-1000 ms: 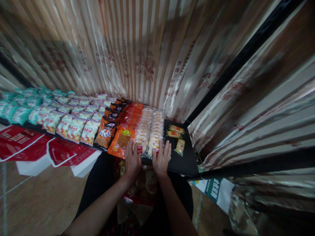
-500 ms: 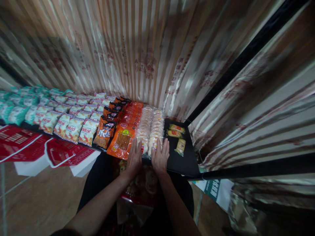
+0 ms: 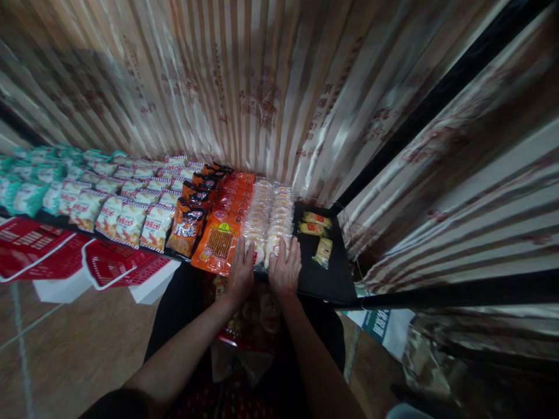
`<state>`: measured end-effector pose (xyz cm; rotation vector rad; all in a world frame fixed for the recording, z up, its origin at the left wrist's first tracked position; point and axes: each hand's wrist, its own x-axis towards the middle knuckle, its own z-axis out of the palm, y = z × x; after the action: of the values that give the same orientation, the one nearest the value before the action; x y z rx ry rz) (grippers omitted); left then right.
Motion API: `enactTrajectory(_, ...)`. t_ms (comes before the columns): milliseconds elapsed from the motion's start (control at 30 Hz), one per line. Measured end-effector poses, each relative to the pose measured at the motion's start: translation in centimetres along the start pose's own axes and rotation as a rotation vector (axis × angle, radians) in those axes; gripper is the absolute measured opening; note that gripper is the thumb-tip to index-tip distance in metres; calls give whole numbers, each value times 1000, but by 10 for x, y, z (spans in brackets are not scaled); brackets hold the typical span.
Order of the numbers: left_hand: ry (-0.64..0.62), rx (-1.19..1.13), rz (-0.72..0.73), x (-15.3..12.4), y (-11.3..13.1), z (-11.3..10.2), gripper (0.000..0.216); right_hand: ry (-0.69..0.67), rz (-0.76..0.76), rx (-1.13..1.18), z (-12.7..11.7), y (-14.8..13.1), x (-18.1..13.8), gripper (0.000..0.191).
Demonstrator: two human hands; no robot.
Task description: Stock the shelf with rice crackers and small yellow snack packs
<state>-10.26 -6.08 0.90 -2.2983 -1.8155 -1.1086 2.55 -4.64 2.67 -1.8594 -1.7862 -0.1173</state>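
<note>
Both my hands rest flat on the front ends of two rows of clear-wrapped pale biscuit packs (image 3: 269, 212) on a black shelf (image 3: 325, 279). My left hand (image 3: 240, 270) lies on the left row, its fingers stretched out beside an orange pack of stick snacks (image 3: 217, 244). My right hand (image 3: 285, 269) lies on the right row, fingers spread. Neither hand grips anything. To the right of my right hand, three small yellow packs (image 3: 318, 235) lie loose on the bare shelf.
Leftwards run rows of dark orange bags (image 3: 192, 216), white-and-red bags (image 3: 126, 215) and teal bags (image 3: 30, 186). Striped shiny curtain (image 3: 244, 87) backs the shelf. Red baskets (image 3: 109, 265) stand below left. A bag of biscuits (image 3: 251, 320) sits beneath my wrists.
Both hands have slid a little further up onto the biscuit rows and closer together. The view has shifted slightly.
</note>
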Motion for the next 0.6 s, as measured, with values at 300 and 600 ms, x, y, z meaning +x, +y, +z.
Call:
enactTrajectory(300, 56, -43, 0, -2, 0, 2, 54, 58, -11, 35, -4, 3, -4, 52)
enactTrajectory(600, -22, -216, 108, -63, 19, -26, 39, 213, -67, 216, -21, 4, -56, 48)
